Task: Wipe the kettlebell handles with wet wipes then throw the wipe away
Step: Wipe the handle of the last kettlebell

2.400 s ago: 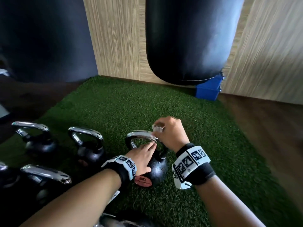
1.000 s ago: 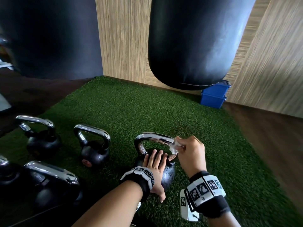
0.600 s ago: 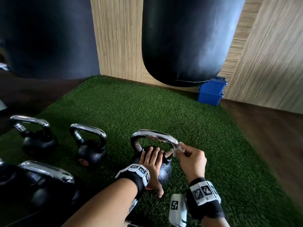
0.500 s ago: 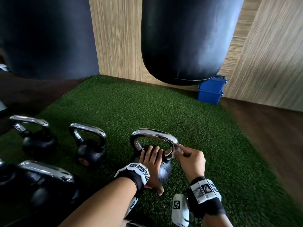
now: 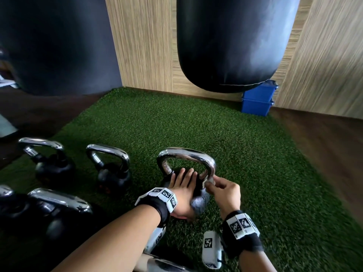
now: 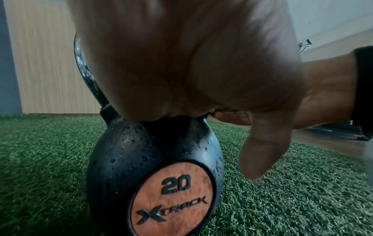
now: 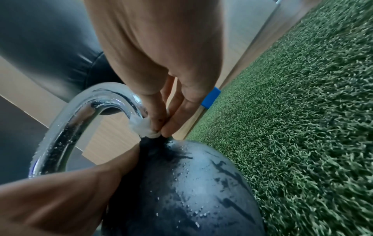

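A black kettlebell with a chrome handle stands on green turf; its orange disc reads 20. My left hand lies flat on the bell's top with straight fingers, thumb hanging beside it. My right hand pinches a small white wet wipe between thumb and fingers. The wipe is pressed against the right leg of the handle, just above where it joins the bell. Water droplets cover the bell and the handle.
Several more chrome-handled kettlebells stand to the left. A black punching bag hangs ahead, with a blue bin behind it by the wood-panel wall. Dark wooden floor borders the turf on the right.
My right hand has slid the wipe from the top right bend of the handle down its right leg toward the bell. The left hand has stayed flat on the bell.
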